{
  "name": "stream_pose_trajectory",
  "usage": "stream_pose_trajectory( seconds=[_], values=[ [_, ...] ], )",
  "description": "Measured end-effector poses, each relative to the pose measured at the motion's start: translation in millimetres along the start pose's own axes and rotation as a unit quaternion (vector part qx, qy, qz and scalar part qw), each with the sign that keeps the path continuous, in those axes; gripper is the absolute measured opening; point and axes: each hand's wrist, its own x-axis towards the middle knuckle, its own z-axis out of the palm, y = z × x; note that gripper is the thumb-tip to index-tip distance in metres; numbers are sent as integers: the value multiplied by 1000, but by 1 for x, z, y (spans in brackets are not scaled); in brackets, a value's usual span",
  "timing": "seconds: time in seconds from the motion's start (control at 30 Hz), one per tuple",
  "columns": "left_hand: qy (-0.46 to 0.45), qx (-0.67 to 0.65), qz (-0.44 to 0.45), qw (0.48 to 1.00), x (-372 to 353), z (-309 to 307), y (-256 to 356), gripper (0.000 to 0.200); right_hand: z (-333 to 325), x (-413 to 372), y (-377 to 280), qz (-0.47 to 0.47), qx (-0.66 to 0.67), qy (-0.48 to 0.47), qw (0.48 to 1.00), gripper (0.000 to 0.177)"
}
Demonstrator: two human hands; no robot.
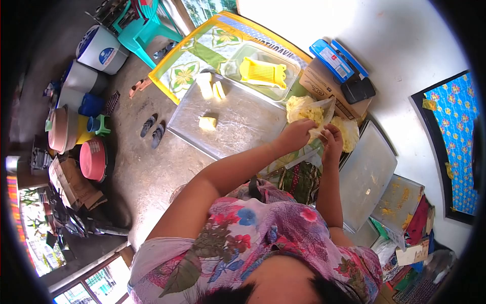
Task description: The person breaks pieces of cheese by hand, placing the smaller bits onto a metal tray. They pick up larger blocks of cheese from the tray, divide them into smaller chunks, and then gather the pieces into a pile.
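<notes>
My left hand (299,131) and my right hand (331,138) are close together at the table's right side, fingers pinched on a clear plastic bag (328,107). Yellow, crumbly-looking food (315,115) shows in the bag. Another yellow bundle (349,133) lies just beyond my right hand. To the left is a metal tray (243,116) holding a pale yellow block (207,123) and several pale sticks (204,85). Behind it, a yellow ridged plastic piece (263,72) sits in a clear plastic container (238,52). My fingertips partly hide the bag's edge.
A cardboard box (324,83) carrying a blue package (331,60) and a black case (358,90) stands behind the bags. Flat trays (367,172) lean at right. Slippers (158,134), a red basin (93,159) and a green chair (144,35) are at left.
</notes>
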Motion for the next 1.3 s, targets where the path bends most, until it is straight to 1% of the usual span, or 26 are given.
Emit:
stream_pose_trajectory(
  seconds=[0.13, 0.23, 0.3, 0.37, 0.43, 0.5, 0.57, 0.63, 0.67, 0.77, 0.87, 0.97, 1.07, 1.17, 1.2, 1.3],
  values=[
    [36, 8, 39, 999, 19, 6, -8, 23, -2, -10, -11, -7, -1, 4, 1000, 21],
    [81, 6, 72, 994, 2, -16, -4, 22, -14, -13, -5, -5, -21, 5, 1000, 20],
    [85, 30, 11, 996, -25, -35, -19, 22, -18, -17, 1, -8, -38, 1, 999, 19],
    [133, 70, -53, 987, -59, -55, -42, 23, -16, -26, 7, -13, -56, -9, 998, 19],
    [175, 71, -98, 977, -97, -76, -79, 21, -9, -31, 17, -14, -91, -25, 995, 18],
    [170, 86, -199, 961, -128, -108, -87, 23, 7, -39, 23, -4, -114, -46, 992, 17],
    [223, 49, -266, 936, -155, -131, -92, 22, 22, -42, 34, -12, -121, -107, 987, 16],
    [252, 65, -333, 906, -176, -151, -98, 24, 40, -44, 46, -27, -123, -161, 979, 17],
    [273, 95, -314, 904, -182, -158, -102, 24, 49, -44, 50, -11, -123, -183, 975, 17],
    [285, 81, -329, 897, -180, -176, -99, 28, 75, -41, 57, 12, -167, -233, 958, 18],
    [303, 46, -336, 890, -173, -189, -114, 29, 100, -37, 54, 57, -135, -275, 950, 18],
    [282, 58, -332, 898, -161, -205, -120, 31, 123, -29, 52, 49, -132, -291, 946, 19],
    [265, 66, -325, 906, -149, -217, -146, 37, 143, -26, 49, 57, -146, -284, 946, 19],
    [246, 95, -319, 911, -120, -229, -160, 45, 151, -25, 60, 32, -169, -298, 939, 20],
    [237, 100, -319, 912, -112, -231, -173, 50, 154, -27, 59, 46, -179, -299, 936, 20],
    [196, 116, -341, 912, -83, -237, -190, 52, 164, -36, 54, 82, -207, -305, 926, 20]
  ],
)
